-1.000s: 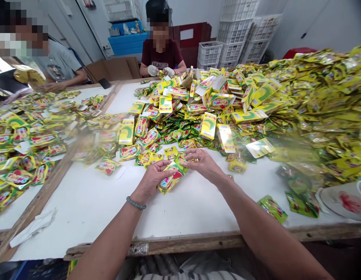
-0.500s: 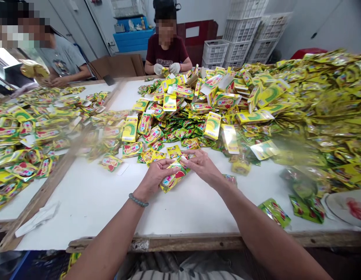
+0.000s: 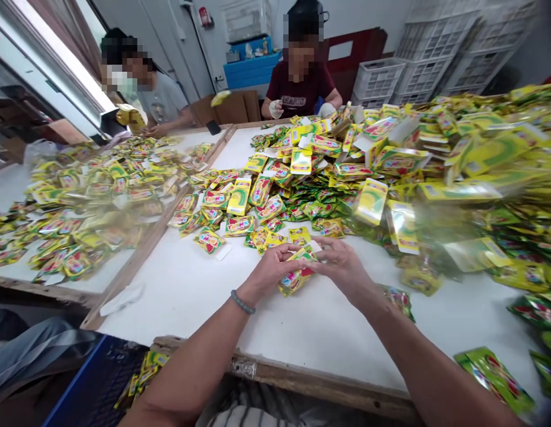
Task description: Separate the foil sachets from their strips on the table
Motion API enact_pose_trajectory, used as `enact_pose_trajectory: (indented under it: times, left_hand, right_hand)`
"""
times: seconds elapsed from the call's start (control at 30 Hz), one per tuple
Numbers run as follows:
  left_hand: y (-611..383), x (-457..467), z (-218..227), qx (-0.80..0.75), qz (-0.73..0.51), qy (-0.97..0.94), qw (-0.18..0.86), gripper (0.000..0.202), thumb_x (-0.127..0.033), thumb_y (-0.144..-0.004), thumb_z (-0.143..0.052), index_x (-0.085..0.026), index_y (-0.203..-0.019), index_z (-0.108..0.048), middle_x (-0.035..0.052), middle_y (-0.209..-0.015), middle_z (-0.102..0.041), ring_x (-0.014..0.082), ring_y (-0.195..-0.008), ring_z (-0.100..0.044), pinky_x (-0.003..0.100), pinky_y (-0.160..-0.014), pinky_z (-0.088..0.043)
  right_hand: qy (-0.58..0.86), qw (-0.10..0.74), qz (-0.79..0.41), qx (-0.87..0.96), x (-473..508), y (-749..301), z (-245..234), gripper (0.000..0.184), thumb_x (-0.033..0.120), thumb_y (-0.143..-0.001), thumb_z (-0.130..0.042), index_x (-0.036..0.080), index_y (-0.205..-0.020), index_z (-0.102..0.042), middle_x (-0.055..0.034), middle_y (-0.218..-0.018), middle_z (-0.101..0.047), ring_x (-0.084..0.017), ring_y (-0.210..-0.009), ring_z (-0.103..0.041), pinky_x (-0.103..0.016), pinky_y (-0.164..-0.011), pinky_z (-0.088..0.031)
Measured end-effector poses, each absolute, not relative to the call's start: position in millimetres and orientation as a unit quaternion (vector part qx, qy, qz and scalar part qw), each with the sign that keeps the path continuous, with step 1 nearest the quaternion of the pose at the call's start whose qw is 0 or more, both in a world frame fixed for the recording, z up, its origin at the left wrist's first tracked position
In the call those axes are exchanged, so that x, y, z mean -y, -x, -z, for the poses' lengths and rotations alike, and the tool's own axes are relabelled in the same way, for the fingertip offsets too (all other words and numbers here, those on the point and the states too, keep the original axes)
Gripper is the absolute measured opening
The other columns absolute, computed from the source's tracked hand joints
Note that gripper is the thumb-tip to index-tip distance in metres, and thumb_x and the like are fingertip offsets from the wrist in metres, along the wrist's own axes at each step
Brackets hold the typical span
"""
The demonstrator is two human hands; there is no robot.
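A small yellow and green candy box (image 3: pixel 293 281), with red fruit and bright lettering on its face, is held just above the white table in front of me. My left hand (image 3: pixel 271 270) pinches its left side between thumb and fingers; a beaded bracelet circles that wrist. At the box's upper right end, by a white flap, my right hand (image 3: pixel 341 265) has its thumb and fingertips closed on the carton. Beyond my fingers lie small yellow candy packets (image 3: pixel 275 239) and a flat box with its flap out (image 3: pixel 209 241). My fingers partly cover the held box.
A big heap of boxes and packets (image 3: pixel 315 196) spreads across the back and right. Left of a wooden strip (image 3: pixel 142 249) lies another heap (image 3: pixel 110 196). Two people sit beyond the table. A blue crate (image 3: pixel 86 379) with packets stands below the front edge (image 3: pixel 319 382).
My view has swung left, so the scene appears shifted right. Both hands still hold the box, my right thumb now at its flap end. The gloved hands of the person opposite have moved apart.
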State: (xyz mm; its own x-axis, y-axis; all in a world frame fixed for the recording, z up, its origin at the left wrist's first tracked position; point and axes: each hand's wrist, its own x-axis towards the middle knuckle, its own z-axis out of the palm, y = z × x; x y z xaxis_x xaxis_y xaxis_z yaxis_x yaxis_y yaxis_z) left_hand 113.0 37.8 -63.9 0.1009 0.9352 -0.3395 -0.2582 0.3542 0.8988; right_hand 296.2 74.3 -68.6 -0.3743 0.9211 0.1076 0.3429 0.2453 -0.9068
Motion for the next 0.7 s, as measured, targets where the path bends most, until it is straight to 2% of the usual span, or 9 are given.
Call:
enact_pose_trajectory:
  times: [0.2, 0.37, 0.5, 0.7]
  left_hand:
    - [-110.6, -33.2, 60.6, -0.47, -0.364, -0.361, 0.719, 0.057, -0.033, -0.059, -0.087, -0.014, -0.107, -0.062, 0.0062, -0.096, -0.07, 0.0158, -0.076, -0.066, 0.026, -0.07, -0.049]
    - [-120.2, -28.6, 60.4, -0.46, -0.374, -0.354, 0.723, 0.066, -0.027, -0.059, -0.087, -0.02, -0.118, -0.056, 0.0036, -0.1, -0.069, 0.0159, -0.076, -0.067, 0.029, -0.073, -0.051]
    - [-126.5, -29.6, 63.9, -0.493, -0.411, -0.356, 0.679, 0.064, -0.029, -0.058, -0.087, -0.017, -0.113, -0.057, 0.0035, -0.095, -0.069, 0.0156, -0.073, -0.065, 0.032, -0.073, -0.053]
    - [-126.7, -29.9, 66.2, -0.518, -0.416, -0.39, 0.637, 0.059, -0.029, -0.051, -0.09, -0.015, -0.102, -0.064, 0.0022, -0.086, -0.07, 0.0154, -0.069, -0.064, 0.029, -0.069, -0.052]
  right_hand:
    - [0.49, 0.33, -0.341, 0.731, -79.6, -299.8, 69.2, 0.015, 0.037, -0.065, -0.083, 0.026, -0.062, -0.073, -0.0033, -0.121, -0.063, -0.033, -0.126, -0.038, -0.052, -0.109, -0.026]
    - [0.493, 0.324, -0.33, 0.737, -82.4, -306.4, 66.0, 0.014, 0.036, -0.067, -0.082, 0.026, -0.066, -0.073, -0.0027, -0.124, -0.061, -0.032, -0.128, -0.035, -0.051, -0.108, -0.027]
    - [0.469, 0.313, -0.355, 0.745, -81.5, -306.4, 66.9, 0.014, 0.034, -0.067, -0.082, 0.025, -0.068, -0.072, -0.0027, -0.124, -0.063, -0.031, -0.129, -0.035, -0.052, -0.108, -0.026]
    - [0.445, 0.279, -0.427, 0.736, -74.3, -301.5, 62.3, 0.017, 0.035, -0.08, -0.069, 0.023, -0.071, -0.076, -0.0058, -0.132, -0.058, -0.031, -0.132, -0.033, -0.051, -0.11, -0.024]
